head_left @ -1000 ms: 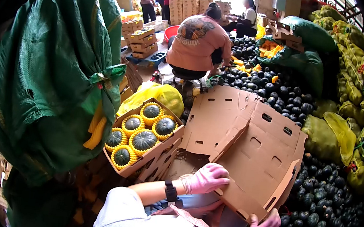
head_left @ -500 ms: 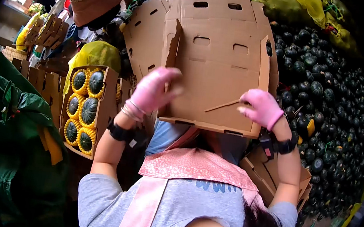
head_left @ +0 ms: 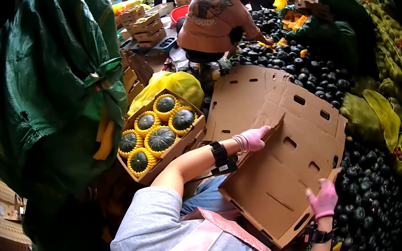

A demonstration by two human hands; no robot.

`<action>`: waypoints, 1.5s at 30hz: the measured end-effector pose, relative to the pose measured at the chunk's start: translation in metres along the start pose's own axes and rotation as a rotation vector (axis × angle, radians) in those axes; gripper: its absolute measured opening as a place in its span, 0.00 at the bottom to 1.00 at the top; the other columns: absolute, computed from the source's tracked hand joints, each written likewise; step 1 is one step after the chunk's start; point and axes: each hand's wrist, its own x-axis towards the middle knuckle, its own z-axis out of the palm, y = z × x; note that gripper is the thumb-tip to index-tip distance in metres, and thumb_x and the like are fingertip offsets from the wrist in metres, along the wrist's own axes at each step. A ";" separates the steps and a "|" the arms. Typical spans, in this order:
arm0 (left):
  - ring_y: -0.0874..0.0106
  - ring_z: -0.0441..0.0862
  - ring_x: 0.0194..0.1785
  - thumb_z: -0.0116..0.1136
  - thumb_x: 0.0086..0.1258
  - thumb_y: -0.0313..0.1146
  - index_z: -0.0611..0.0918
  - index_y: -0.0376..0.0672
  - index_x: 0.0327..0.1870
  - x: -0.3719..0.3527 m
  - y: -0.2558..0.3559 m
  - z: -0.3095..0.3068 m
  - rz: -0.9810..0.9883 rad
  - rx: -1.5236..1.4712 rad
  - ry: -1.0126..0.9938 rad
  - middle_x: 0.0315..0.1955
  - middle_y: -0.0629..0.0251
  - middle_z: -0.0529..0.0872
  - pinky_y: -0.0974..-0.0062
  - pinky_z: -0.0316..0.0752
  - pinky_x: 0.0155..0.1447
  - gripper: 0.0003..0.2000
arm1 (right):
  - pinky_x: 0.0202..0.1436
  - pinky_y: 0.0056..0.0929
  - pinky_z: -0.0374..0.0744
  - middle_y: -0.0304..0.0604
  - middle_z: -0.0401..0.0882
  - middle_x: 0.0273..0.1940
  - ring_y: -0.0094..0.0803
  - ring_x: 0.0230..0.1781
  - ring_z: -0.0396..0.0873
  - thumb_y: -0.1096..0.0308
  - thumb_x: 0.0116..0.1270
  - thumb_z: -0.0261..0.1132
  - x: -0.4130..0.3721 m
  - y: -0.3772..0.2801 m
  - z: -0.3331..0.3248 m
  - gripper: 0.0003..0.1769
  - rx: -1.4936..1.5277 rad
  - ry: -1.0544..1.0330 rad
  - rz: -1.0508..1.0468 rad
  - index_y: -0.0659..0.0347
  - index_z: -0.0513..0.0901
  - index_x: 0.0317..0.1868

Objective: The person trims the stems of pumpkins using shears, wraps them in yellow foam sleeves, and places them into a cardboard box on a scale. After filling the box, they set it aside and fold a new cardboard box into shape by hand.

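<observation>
A partly folded cardboard box (head_left: 273,183) rests over my lap, its near edge and two sides standing up and its far flaps spread out flat. My left hand (head_left: 255,138), in a pink glove, touches the raised left side, its fingers pressed together at that panel. On the right side, my right hand (head_left: 323,198), also in a pink glove, is at the right wall with thumb and fingers apart. To the left stands a carton (head_left: 195,135) of dark green squashes (head_left: 162,139) in yellow foam nets.
A large green sack (head_left: 52,79) stands at the left. Dark squashes (head_left: 370,209) are heaped at the right and far side. A person (head_left: 212,22) in a pink shirt crouches ahead. A yellow net bag (head_left: 180,86) lies behind the carton, and yellow-green sacks (head_left: 370,117) stand at the right.
The view has swung left, so the box appears lower and further right, and tilted. The stick-like strip that lay in the box is no longer visible. My left hand has come onto the left side panel.
</observation>
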 end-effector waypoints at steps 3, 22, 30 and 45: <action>0.49 0.75 0.56 0.53 0.54 0.30 0.62 0.41 0.67 -0.004 0.008 0.005 0.056 0.011 -0.122 0.51 0.42 0.78 0.64 0.70 0.59 0.34 | 0.39 0.34 0.81 0.46 0.77 0.35 0.40 0.36 0.79 0.63 0.52 0.67 -0.009 -0.048 0.018 0.13 -0.198 -0.370 -0.368 0.59 0.77 0.35; 0.69 0.70 0.57 0.55 0.69 0.42 0.82 0.39 0.40 -0.055 -0.003 0.015 0.285 -0.493 -0.165 0.44 0.64 0.79 0.72 0.64 0.62 0.13 | 0.63 0.30 0.69 0.43 0.74 0.51 0.32 0.53 0.73 0.79 0.56 0.55 -0.080 0.028 0.047 0.25 1.277 0.340 0.522 0.68 0.69 0.58; 0.72 0.74 0.56 0.59 0.65 0.39 0.73 0.36 0.59 -0.065 -0.001 0.019 0.043 -0.552 -0.171 0.52 0.61 0.79 0.74 0.69 0.61 0.24 | 0.38 0.34 0.75 0.51 0.75 0.31 0.44 0.32 0.77 0.82 0.48 0.57 -0.065 -0.009 0.018 0.12 0.460 0.168 0.297 0.66 0.77 0.36; 0.63 0.67 0.66 0.43 0.72 0.57 0.77 0.40 0.58 -0.075 -0.002 -0.013 0.464 -0.719 -0.617 0.58 0.57 0.75 0.65 0.55 0.72 0.29 | 0.60 0.35 0.67 0.49 0.75 0.49 0.37 0.52 0.71 0.28 0.65 0.41 -0.083 0.020 0.006 0.44 0.968 -0.188 0.137 0.67 0.75 0.46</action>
